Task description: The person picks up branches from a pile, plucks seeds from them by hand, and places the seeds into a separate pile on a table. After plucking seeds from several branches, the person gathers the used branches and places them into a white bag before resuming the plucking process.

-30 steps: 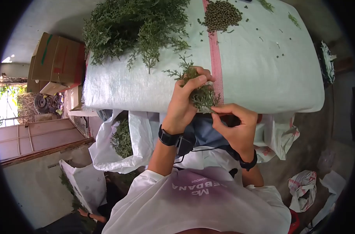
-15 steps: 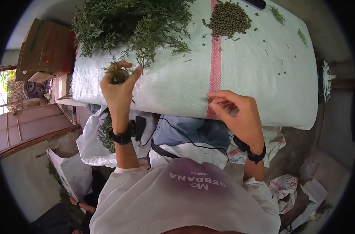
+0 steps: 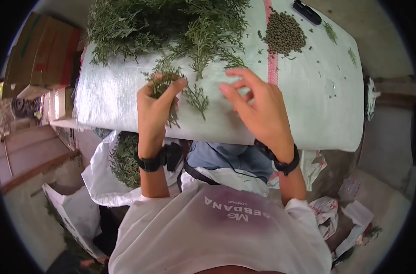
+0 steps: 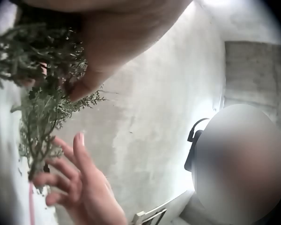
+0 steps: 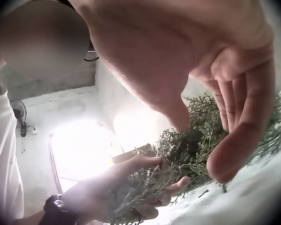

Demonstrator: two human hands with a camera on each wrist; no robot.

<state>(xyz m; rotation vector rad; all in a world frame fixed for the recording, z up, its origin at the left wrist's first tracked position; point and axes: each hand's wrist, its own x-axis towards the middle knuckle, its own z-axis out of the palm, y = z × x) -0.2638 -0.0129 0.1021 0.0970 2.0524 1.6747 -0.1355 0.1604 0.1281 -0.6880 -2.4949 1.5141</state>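
My left hand [image 3: 155,107] grips a small bunch of evergreen sprigs [image 3: 164,82], with thumb and fingers curled round the stems. A single sprig [image 3: 197,100] juts out beside the left thumb, its bare stem pointing toward my body. Across from it, my right hand [image 3: 265,107] hovers above the white sack with fingers spread and nothing between them. In the left wrist view, the right hand's fingertips come close to the sprig's lower stem [image 4: 35,164]. Beyond both hands lies a big heap of evergreen branches [image 3: 139,29] on the white woven sack [image 3: 112,100].
A pile of small brown round seeds or pellets [image 3: 285,34] sits near the sack's pink stripe [image 3: 272,68]. Behind it is a black object [image 3: 307,12]. A white bag [image 3: 98,178] with greenery hangs at my left. Cardboard boxes [image 3: 39,55] stand farther left.
My hands met over the sprigs, then parted as the left hand swung toward the heap. The left hand has since come back rightward with its bunch, and the right hand has moved forward and left.
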